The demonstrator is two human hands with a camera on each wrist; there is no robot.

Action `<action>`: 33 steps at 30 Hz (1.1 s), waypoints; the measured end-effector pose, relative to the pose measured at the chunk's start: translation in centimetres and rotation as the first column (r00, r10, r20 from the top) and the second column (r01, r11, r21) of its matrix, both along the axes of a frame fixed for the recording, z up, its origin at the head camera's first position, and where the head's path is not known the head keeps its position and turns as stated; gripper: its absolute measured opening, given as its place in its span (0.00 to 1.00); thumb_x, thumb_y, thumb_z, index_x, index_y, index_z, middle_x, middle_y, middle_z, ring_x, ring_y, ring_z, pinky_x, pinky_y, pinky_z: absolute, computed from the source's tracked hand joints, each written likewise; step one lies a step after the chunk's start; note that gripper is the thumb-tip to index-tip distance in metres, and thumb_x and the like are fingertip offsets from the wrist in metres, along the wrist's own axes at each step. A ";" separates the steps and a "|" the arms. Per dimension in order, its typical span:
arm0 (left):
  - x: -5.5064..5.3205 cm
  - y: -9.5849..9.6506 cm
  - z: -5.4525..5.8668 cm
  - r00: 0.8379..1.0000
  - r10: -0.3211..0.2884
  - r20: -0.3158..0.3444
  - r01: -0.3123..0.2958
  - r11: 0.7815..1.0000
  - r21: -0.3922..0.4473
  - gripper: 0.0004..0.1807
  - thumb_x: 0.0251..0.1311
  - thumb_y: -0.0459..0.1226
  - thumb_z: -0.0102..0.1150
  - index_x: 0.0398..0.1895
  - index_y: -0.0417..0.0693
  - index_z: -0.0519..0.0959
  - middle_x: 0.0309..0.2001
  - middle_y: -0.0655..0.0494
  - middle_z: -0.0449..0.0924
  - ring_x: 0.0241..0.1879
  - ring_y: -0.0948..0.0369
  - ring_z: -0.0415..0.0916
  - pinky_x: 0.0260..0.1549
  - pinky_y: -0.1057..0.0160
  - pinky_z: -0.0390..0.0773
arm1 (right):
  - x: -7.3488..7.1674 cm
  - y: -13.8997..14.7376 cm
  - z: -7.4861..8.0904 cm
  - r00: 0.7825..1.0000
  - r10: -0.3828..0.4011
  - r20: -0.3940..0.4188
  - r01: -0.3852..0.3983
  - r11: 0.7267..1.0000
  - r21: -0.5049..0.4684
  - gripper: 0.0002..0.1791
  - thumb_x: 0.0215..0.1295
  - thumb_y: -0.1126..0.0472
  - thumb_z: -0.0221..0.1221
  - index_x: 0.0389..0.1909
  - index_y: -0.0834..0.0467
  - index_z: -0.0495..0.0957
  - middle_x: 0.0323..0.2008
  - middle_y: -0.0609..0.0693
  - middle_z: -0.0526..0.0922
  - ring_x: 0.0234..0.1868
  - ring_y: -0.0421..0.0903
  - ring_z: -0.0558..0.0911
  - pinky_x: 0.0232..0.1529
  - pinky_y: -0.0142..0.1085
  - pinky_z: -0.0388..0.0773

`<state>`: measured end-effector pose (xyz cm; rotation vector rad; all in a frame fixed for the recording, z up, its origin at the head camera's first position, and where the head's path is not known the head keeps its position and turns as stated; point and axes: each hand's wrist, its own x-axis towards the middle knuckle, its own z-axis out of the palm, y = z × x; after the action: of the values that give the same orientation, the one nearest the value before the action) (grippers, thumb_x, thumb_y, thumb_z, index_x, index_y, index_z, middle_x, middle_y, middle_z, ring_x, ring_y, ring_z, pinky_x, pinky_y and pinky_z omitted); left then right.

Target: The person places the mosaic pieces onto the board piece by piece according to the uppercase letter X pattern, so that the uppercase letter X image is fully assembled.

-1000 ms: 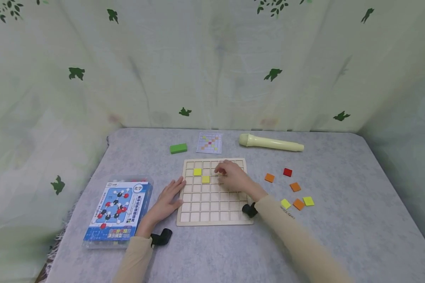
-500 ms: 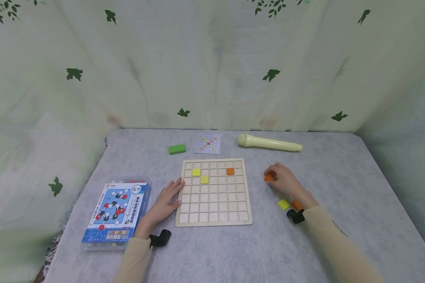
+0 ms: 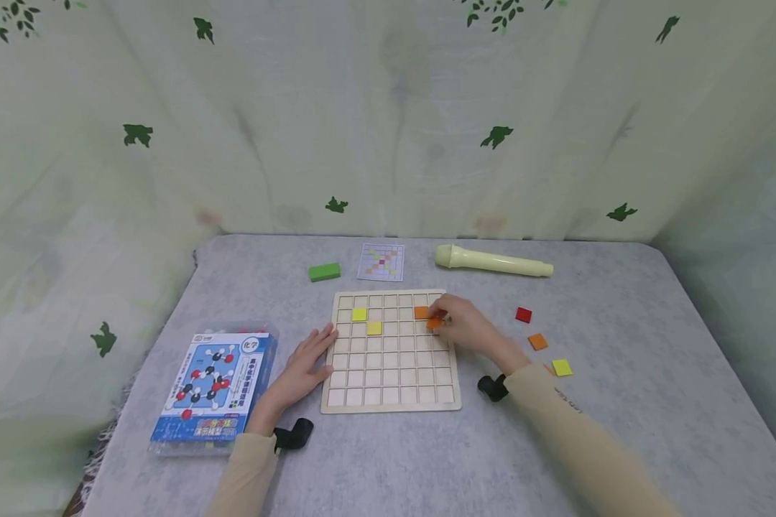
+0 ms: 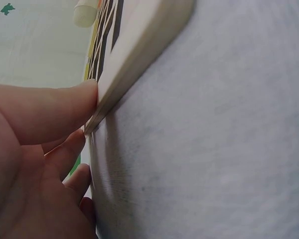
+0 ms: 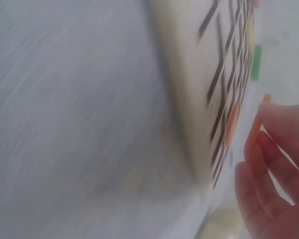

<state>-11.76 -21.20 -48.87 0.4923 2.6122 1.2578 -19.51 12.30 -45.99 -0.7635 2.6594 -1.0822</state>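
Observation:
A wooden grid board (image 3: 388, 411) lies mid-table. Two yellow tiles (image 3: 359, 314) sit in its cells at upper left, and an orange tile (image 3: 421, 312) sits in a cell near its upper right. My right hand (image 3: 468, 327) pinches a second orange tile (image 5: 256, 127) between thumb and fingers, over the board's right part. In the right wrist view this tile is tilted, held just off the grid. My left hand (image 3: 302, 365) rests at the board's left edge with fingers extended. Its thumb (image 4: 65, 107) touches the rim in the left wrist view.
Right of the board lie a red tile (image 3: 524, 315), an orange tile (image 3: 538, 342) and a yellow tile (image 3: 561, 368). Behind it are a green block (image 3: 324, 272), a pattern card (image 3: 381, 262) and a pale microphone-shaped stick (image 3: 494, 261). A boxed molecule kit (image 3: 210, 388) stands left.
The right hand left an orange tile on the board, reached right, picked up another orange tile and carried it back left over the board. The left hand stays at the edge.

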 end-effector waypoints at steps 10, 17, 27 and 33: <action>0.0 0.2 0.4 1.000 -0.001 0.010 0.001 1.000 0.004 0.33 0.65 0.27 0.51 0.72 0.35 0.54 0.75 0.42 0.44 0.72 0.41 0.33 0.64 0.37 0.35 | -0.9 -4.9 -0.4 0.997 0.080 -0.024 -0.074 0.981 0.178 0.12 0.56 0.72 0.61 0.42 0.60 0.81 0.39 0.48 0.80 0.41 0.45 0.75 0.47 0.38 0.72; 0.1 0.2 0.5 1.000 0.003 -0.005 -0.003 1.000 0.009 0.32 0.65 0.27 0.51 0.72 0.34 0.55 0.74 0.41 0.44 0.72 0.40 0.33 0.64 0.36 0.34 | -0.6 -5.5 -0.2 0.997 0.073 -0.025 -0.068 0.980 0.185 0.12 0.57 0.72 0.62 0.42 0.60 0.81 0.37 0.47 0.78 0.39 0.44 0.73 0.44 0.37 0.72; 0.1 0.2 0.3 1.000 -0.002 -0.003 0.002 1.000 0.014 0.33 0.65 0.27 0.51 0.72 0.35 0.55 0.74 0.41 0.44 0.72 0.40 0.34 0.64 0.36 0.36 | 0.0 0.4 0.9 0.993 -0.119 0.023 0.118 0.992 0.036 0.13 0.61 0.71 0.59 0.47 0.63 0.80 0.45 0.54 0.80 0.48 0.51 0.77 0.48 0.43 0.76; 0.3 0.1 0.3 1.000 0.009 -0.016 -0.009 1.000 0.012 0.33 0.64 0.27 0.51 0.72 0.34 0.55 0.74 0.40 0.45 0.72 0.40 0.34 0.64 0.36 0.35 | 0.6 8.3 0.2 0.971 -0.237 -0.015 0.237 0.971 0.024 0.14 0.62 0.71 0.58 0.49 0.66 0.78 0.47 0.59 0.79 0.47 0.56 0.77 0.46 0.48 0.76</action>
<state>-11.50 -21.10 -48.59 0.4956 2.6240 1.2783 -18.93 20.56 -45.80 -0.4562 2.8242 -1.0957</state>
